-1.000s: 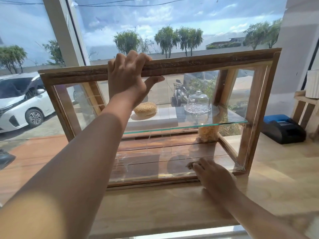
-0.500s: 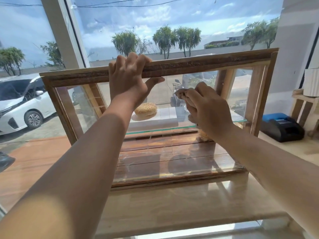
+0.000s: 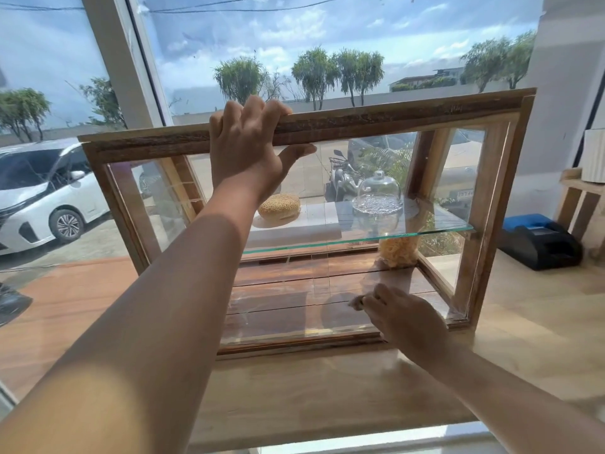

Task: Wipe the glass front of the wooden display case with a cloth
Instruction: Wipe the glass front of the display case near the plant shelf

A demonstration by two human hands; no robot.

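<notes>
Wooden display case (image 3: pixel 327 126) on counter. Left hand (image 3: pixel 248 149) grips its top rail; right hand (image 3: pixel 402 319) presses what appears to be a cloth (image 3: pixel 357 302), mostly hidden, against lower glass front (image 3: pixel 288 309).

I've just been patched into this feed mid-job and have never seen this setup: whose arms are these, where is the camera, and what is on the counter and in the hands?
There is no machine here. A person wears one wide-angle camera on the head, looking forward and down, so both arms reach in from the bottom edge.

The left hand grips the top rail of the wooden display case, steadying it. The right hand presses low on the glass front, near its bottom right corner, with a bit of cloth showing at the fingertips.

The case stands on a wooden counter by a window. On its glass shelf sit a sesame bun and a glass dome. A black and blue device sits right of the case.
</notes>
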